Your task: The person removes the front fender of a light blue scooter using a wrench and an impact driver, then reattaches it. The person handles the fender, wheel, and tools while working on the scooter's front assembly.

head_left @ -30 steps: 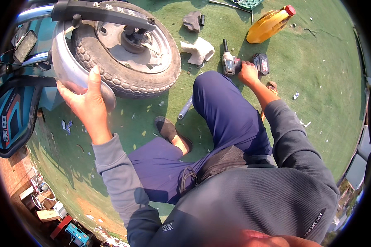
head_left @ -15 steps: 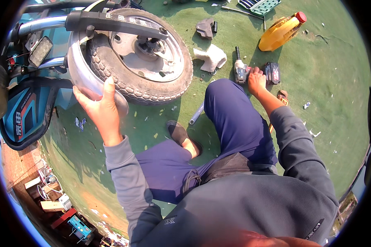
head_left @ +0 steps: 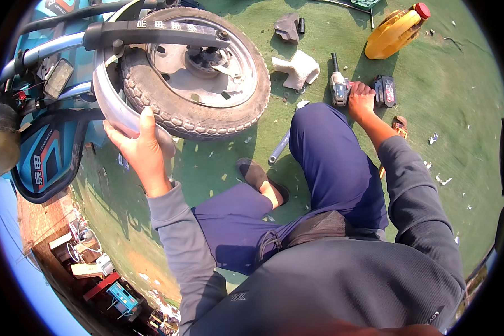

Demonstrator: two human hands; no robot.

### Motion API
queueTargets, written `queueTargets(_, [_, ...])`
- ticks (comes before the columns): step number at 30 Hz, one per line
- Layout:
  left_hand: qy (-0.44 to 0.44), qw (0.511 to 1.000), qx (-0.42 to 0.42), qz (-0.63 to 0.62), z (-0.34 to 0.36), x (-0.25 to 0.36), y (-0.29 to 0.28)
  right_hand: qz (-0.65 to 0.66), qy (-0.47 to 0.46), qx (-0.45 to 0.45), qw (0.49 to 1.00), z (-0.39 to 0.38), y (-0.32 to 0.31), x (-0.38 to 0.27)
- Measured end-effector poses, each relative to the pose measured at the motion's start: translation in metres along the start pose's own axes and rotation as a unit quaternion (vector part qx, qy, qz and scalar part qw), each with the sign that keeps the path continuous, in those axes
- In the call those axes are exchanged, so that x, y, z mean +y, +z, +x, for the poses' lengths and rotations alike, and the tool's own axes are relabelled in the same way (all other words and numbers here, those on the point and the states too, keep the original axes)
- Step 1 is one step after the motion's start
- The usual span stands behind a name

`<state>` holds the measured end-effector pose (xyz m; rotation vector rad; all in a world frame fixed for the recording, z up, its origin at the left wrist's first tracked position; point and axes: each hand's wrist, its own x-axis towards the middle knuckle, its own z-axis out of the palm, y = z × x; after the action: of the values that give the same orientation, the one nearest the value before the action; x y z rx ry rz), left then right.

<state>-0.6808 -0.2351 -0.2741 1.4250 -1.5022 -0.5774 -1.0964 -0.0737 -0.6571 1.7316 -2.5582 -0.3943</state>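
On the left, a motor vehicle's front wheel (head_left: 207, 115) with a knobby tyre stands under a black fork leg (head_left: 157, 32). My left hand (head_left: 139, 147) grips the silver mudguard (head_left: 107, 84) at its lower end, thumb on the tyre side and fingers on the other. To the right of my raised knee, a cordless impact wrench (head_left: 339, 89) with a long black socket lies on the green ground. The fingers of my right hand (head_left: 362, 102) are wrapped round its grip, between the tool's head and its black battery (head_left: 384, 91).
Beyond my knee lie a white cloth (head_left: 298, 70) and a dark plastic piece (head_left: 287, 28). A yellow jug (head_left: 395, 35) with a red cap stands farther right. A metal bar (head_left: 279, 148) rests beside my knee, and an orange-handled tool (head_left: 399, 124) lies near my right forearm.
The whole view has shifted, so most things appear a little farther right. My right hand's fingers now reach further over the impact wrench's grip. My left hand stays on the mudguard.
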Motion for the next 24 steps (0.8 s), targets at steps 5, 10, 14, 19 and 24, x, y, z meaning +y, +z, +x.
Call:
queueTargets(5, [0.007,0.999,0.017,0.041,0.002,-0.003,0.0,0.033,-0.011,0.053,0.998,0.003,0.012,0.004])
queueTargets(10, [0.008,0.995,0.036,0.093,0.002,-0.004,-0.001,0.16,-0.073,-0.024,0.984,0.019,-0.015,0.027])
queueTargets(14, [0.007,0.987,0.058,0.148,0.001,0.001,-0.002,0.355,-0.032,-0.086,0.93,0.024,-0.092,0.037])
queueTargets(19, [0.012,0.982,0.086,0.168,-0.003,0.002,-0.002,0.679,-0.017,-0.133,0.722,0.032,-0.165,0.03])
queueTargets(24, [0.019,0.981,0.088,0.171,-0.002,-0.001,0.006,0.762,0.007,-0.121,0.636,0.047,-0.258,0.004])
